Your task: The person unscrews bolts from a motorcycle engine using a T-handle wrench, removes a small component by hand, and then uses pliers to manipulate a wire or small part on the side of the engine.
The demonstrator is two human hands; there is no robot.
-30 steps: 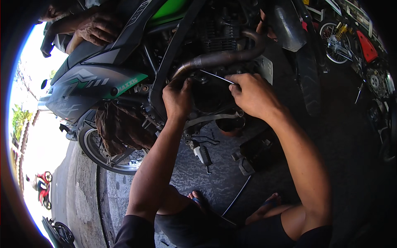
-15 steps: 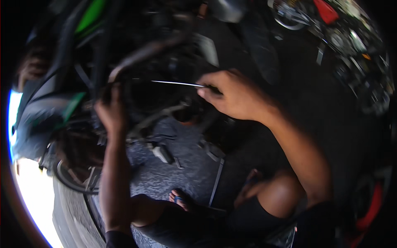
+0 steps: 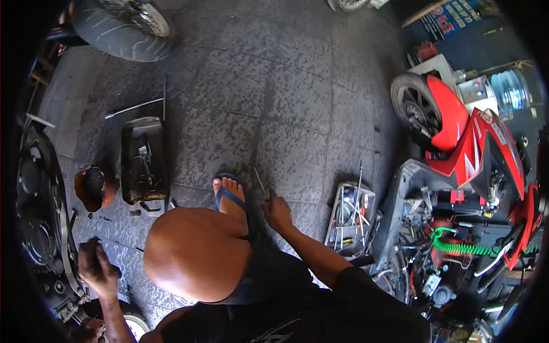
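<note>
My right hand (image 3: 278, 214) is closed on a screwdriver (image 3: 261, 182), its thin metal shaft pointing forward past my sandalled foot. The handle is mostly hidden in my fist. At the lower left my left hand (image 3: 98, 268), darkened at the fingers, is curled beside a motorcycle engine (image 3: 40, 240). Something dark shows at its fingers, but I cannot make out what it is. A black tray (image 3: 129, 166) with a dark tool inside lies ahead of my knee, next to a rusty brown pot (image 3: 86, 191).
To the right a toolbox (image 3: 330, 231) holds several tools. Beyond it stands a partly dismantled red motorcycle (image 3: 457, 137) with a green coiled hose (image 3: 466, 249). A long wrench (image 3: 134, 108) lies on the floor ahead. A motorcycle tyre (image 3: 123, 43) stands at the far left.
My view has swung right, away from the dark motorcycle I was facing. My hands have come apart: the right one, still holding the screwdriver, is beside my foot, while the left stays near the engine.
</note>
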